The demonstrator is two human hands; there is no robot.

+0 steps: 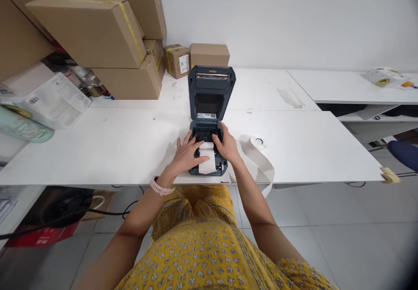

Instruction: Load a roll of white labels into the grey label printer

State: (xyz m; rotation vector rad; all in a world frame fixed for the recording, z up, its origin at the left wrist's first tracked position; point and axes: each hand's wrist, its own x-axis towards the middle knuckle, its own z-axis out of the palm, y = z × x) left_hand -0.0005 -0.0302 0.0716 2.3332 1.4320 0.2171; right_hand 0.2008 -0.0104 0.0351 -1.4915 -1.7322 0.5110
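A dark grey label printer [212,94] stands on the white table with its lid raised. Inside its lower half is a roll of white label paper [207,145], and a loose strip [207,164] hangs over the front. My left hand [187,154] lies over the printer's left side with fingers spread, the fingertips touching the paper. At the right wall, my right hand [227,145] grips the printer, its thumb inside by the roll and its fingers along the outer edge. A second label roll [258,142] sits right of the printer, its unwound strip [266,164] trailing over the table edge.
Cardboard boxes [94,33] are stacked at the back left, with smaller boxes [210,55] behind the printer. A green bottle [28,124] and a clear plastic box [60,98] stand at far left. The table's front edge [310,181] runs just before my body.
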